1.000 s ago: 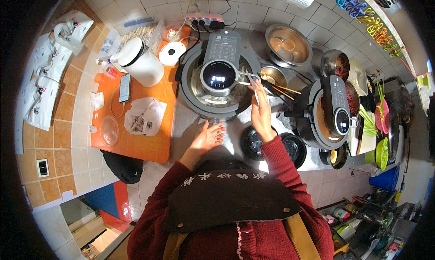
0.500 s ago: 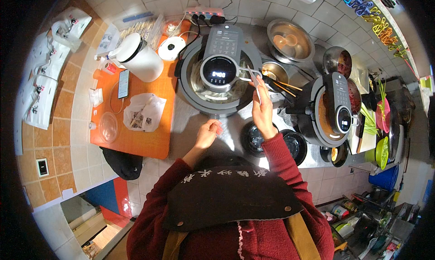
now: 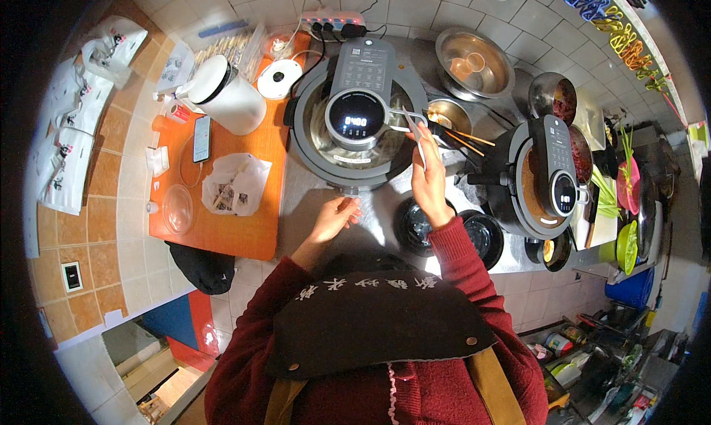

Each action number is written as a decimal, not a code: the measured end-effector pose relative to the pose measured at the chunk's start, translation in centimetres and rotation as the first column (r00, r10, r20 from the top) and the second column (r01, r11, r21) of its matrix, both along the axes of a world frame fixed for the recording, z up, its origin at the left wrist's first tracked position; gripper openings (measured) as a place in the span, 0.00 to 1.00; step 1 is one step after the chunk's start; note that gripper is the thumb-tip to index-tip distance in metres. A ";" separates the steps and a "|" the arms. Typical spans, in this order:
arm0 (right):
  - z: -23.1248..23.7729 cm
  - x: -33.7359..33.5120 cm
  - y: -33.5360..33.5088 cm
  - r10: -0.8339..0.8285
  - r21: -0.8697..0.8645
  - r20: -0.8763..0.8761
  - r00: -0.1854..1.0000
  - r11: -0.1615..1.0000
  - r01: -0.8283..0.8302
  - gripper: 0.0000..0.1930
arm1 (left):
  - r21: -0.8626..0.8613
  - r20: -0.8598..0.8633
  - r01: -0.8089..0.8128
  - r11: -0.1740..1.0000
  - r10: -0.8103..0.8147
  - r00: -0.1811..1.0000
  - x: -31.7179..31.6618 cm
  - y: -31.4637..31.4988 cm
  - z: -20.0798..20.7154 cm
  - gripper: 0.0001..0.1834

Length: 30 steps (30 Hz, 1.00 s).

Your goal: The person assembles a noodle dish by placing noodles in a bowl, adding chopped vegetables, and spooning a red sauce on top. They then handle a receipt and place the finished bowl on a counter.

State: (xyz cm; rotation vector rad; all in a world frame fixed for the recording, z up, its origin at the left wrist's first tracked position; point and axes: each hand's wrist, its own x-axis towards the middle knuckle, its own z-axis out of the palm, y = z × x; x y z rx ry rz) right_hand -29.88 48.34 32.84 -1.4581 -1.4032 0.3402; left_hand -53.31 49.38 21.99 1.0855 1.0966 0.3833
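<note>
Pale tiles [image 3: 411, 16] back your grey metal counter [image 3: 305, 210]; a round grey cooker [image 3: 358, 120] sits beyond your half-open left hand [image 3: 335, 219], near your right hand [image 3: 430, 186], its grip unclear.

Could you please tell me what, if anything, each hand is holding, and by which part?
The right hand seemingly holds a thin pale object by its near end; its kind is unclear. The left hand holds nothing visible.
</note>
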 end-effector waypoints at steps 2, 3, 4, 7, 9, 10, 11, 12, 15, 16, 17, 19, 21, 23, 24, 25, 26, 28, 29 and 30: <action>-0.1 0.0 0.0 -0.004 0.004 -0.006 1.000 1.000 0.004 0.19 | -0.071 0.018 -0.046 0.996 0.048 0.999 -0.1 0.2 1.1 0.14; -0.1 -0.1 0.0 -0.008 0.007 -0.010 1.000 1.000 0.008 0.19 | -0.094 0.046 -0.078 0.992 0.083 0.996 -0.1 0.3 1.5 0.15; -0.1 -0.1 0.0 -0.013 0.010 -0.014 1.000 1.000 0.013 0.19 | -0.107 0.092 -0.108 0.988 0.118 0.989 0.0 0.3 1.7 0.15; -0.3 0.0 0.1 -0.006 0.018 -0.009 1.000 1.000 0.007 0.20 | -0.228 0.182 -0.173 0.958 0.217 0.959 0.0 0.2 1.5 0.16; -0.3 0.0 0.1 0.001 0.021 -0.010 1.000 1.000 -0.001 0.20 | -0.280 0.228 -0.174 0.944 0.242 0.943 -0.1 0.1 0.9 0.18; -0.3 0.0 0.1 0.002 0.025 -0.009 1.000 1.000 -0.002 0.20 | -0.306 0.244 -0.177 0.935 0.256 0.935 -0.2 0.1 0.7 0.19; -0.3 0.0 0.1 0.001 0.020 -0.009 1.000 1.000 -0.001 0.20 | -0.323 0.251 -0.168 0.931 0.255 0.934 -0.3 0.1 0.5 0.20; -0.3 0.0 0.1 -0.001 0.018 -0.007 1.000 1.000 0.001 0.20 | -0.339 0.257 -0.159 0.927 0.255 0.932 -0.4 0.1 0.4 0.21; -0.2 -0.1 0.1 -0.006 0.010 -0.013 1.000 1.000 0.006 0.20 | -0.367 0.298 -0.131 0.921 0.250 0.921 -0.6 0.1 0.4 0.24; -0.2 -0.1 0.1 -0.007 0.008 -0.017 1.000 1.000 0.007 0.20 | -0.377 0.303 -0.124 0.918 0.248 0.920 -0.6 0.1 0.5 0.24; -0.2 -0.1 0.1 -0.003 0.005 -0.017 1.000 1.000 0.003 0.20 | -0.381 0.321 -0.114 0.917 0.247 0.914 -0.6 0.0 0.6 0.24; -0.1 0.0 0.1 0.002 0.004 -0.018 1.000 1.000 -0.002 0.20 | -0.390 0.350 -0.101 0.915 0.249 0.903 -0.7 -0.1 0.7 0.23; -0.2 0.0 0.1 -0.001 0.008 -0.007 1.000 1.000 0.001 0.20 | -0.348 0.256 -0.066 0.935 0.163 0.953 -0.9 -0.2 0.5 0.20; -0.2 0.0 0.1 -0.002 0.010 -0.008 1.000 1.000 0.003 0.20 | -0.274 0.238 -0.012 0.962 0.080 0.968 -1.2 -0.3 0.0 0.17; -0.2 0.0 0.1 -0.001 0.008 -0.014 1.000 1.000 0.002 0.20 | -0.223 0.258 0.023 0.975 0.036 0.966 -1.2 -0.2 -0.3 0.15; -0.1 0.0 0.1 -0.002 0.008 -0.018 1.000 1.000 0.002 0.20 | -0.185 0.250 0.051 0.981 -0.004 0.968 -1.3 -0.2 -0.6 0.14; -0.1 0.0 0.1 0.001 0.006 -0.025 1.000 1.000 -0.001 0.20 | -0.163 0.302 0.028 0.986 0.023 0.953 -1.2 -0.1 -0.9 0.13; -0.1 -0.1 0.1 0.000 0.008 -0.034 0.999 1.000 0.000 0.20 | -0.162 0.345 -0.035 0.986 0.090 0.934 -1.0 0.1 -1.5 0.11; -0.1 -0.1 0.2 0.000 0.016 -0.031 1.000 1.000 0.001 0.20 | -0.144 0.340 -0.050 0.988 0.097 0.935 -0.9 0.2 -1.6 0.11; -0.1 -0.1 0.1 -0.003 0.022 -0.027 1.000 1.000 0.004 0.20 | -0.140 0.324 -0.072 0.988 0.114 0.939 -0.7 0.2 -1.8 0.11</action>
